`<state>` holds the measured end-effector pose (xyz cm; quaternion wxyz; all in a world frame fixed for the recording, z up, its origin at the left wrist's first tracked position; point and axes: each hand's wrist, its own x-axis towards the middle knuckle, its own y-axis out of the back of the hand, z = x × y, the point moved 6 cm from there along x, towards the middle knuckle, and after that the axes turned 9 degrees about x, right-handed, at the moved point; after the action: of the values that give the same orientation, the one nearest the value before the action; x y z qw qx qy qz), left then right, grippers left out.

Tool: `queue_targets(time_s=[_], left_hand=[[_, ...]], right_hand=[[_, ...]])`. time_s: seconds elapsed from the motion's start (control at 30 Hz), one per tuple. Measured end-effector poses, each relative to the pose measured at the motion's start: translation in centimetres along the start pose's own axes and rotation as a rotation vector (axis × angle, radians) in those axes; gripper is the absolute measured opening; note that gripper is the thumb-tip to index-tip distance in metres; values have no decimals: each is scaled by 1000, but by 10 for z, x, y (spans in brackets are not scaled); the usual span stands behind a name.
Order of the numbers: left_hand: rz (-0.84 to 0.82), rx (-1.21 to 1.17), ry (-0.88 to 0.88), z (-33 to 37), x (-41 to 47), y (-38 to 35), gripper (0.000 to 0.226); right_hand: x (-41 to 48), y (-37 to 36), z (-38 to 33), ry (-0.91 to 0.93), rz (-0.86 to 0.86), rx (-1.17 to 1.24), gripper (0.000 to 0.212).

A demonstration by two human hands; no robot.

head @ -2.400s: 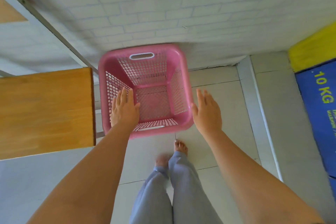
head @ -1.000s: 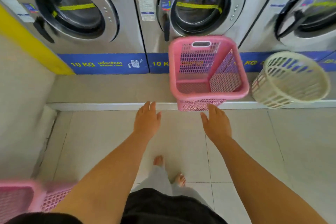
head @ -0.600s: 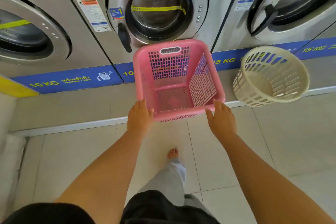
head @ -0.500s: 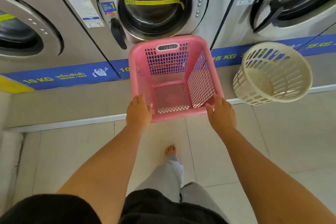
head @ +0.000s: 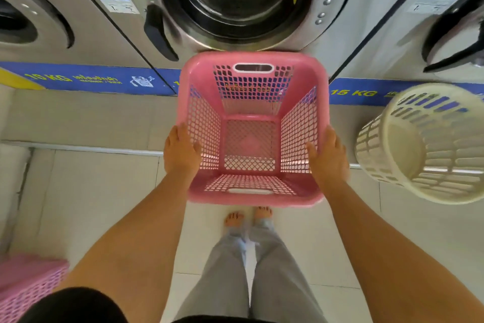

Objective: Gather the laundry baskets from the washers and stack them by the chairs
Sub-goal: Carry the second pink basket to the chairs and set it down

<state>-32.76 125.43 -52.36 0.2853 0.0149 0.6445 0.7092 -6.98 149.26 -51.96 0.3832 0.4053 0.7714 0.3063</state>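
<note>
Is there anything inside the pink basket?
No, the pink basket is empty; you can see its holey bottom. Both hands, left and right, hold its sides, hiding small bits of the walls.

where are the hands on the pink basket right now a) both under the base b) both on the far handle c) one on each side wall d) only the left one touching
c: the left hand and right hand each press a side wall of the pink basket.

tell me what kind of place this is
Most likely a self-service laundromat: a row of steel front-loading washers, blue capacity labels reading 10 KG and 15 KG beneath them, and empty plastic laundry baskets, pink and cream, on the tiled floor.
</note>
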Motion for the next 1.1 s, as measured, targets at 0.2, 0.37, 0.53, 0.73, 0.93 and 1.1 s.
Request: queue_targets(time_s=[0.2,0.37,0.53,0.73,0.93,1.1], left_hand=[[5,-92,142,-5,35,-21,77],[46,-61,240,-11,51,-31,81],[95,0,268,-17,61,-31,55],[99,-87,345,-21,37,-23,36],[109,-76,398,-46,-13,3,36],[151,-102,468,-87,-68,26,36]], right_hand=[[56,-14,10,60,1,39,76],[86,-26,8,67,4,86,86],[93,-28,12,66,89,110,88],[78,-16,11,55,101,75,87],[37,1,-9,87,61,65,89],[-6,4,-38,162,6,57,90]])
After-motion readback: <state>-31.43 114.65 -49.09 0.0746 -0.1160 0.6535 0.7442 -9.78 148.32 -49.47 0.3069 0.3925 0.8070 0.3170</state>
